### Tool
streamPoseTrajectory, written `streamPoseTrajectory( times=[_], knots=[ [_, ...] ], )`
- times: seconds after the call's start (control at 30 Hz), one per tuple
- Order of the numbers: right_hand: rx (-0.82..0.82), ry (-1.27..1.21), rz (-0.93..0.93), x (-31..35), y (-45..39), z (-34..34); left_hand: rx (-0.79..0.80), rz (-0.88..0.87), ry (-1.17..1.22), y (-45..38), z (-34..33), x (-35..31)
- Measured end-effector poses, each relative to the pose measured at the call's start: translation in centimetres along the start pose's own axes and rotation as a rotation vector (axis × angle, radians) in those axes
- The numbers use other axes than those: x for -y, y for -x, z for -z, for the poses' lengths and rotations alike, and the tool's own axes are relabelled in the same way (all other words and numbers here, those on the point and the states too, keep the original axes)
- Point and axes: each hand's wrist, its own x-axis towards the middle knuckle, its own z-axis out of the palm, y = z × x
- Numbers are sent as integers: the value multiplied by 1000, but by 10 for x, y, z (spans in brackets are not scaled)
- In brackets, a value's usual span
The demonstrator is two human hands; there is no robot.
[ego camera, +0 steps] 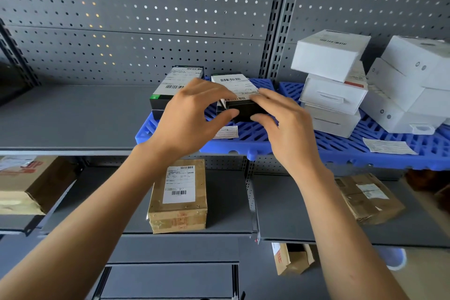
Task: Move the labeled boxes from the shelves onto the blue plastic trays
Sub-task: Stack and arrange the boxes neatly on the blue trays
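A black box with a white barcode label (pixel 239 95) sits on the blue plastic tray (pixel 258 137) on the upper shelf. My left hand (pixel 192 119) holds its left side and my right hand (pixel 285 124) holds its right side, thumbs on the front face. Another black labeled box (pixel 175 85) stands just left of it, partly on the tray's left end. A brown taped labeled box (pixel 179 196) lies on the shelf below, between my forearms. White boxes (pixel 331 80) are stacked on the tray to the right.
More white boxes (pixel 414 85) fill the far right of a second blue tray (pixel 389 153). Loose paper labels (pixel 387 146) lie on the trays. Brown parcels (pixel 31 182) (pixel 367 197) rest on the lower shelves. Grey pegboard (pixel 146 19) backs the shelving.
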Motion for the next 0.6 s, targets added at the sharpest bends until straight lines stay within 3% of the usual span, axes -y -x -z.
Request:
streamPoseTrajectory(
  times=[0.27, 0.6],
  knots=[
    [-118, -107, 96, 0, 7, 23, 71, -119, 23, -1, 12, 6],
    [-4, -369, -87, -2, 12, 43, -153, -268, -233, -11, 6, 11]
  ],
)
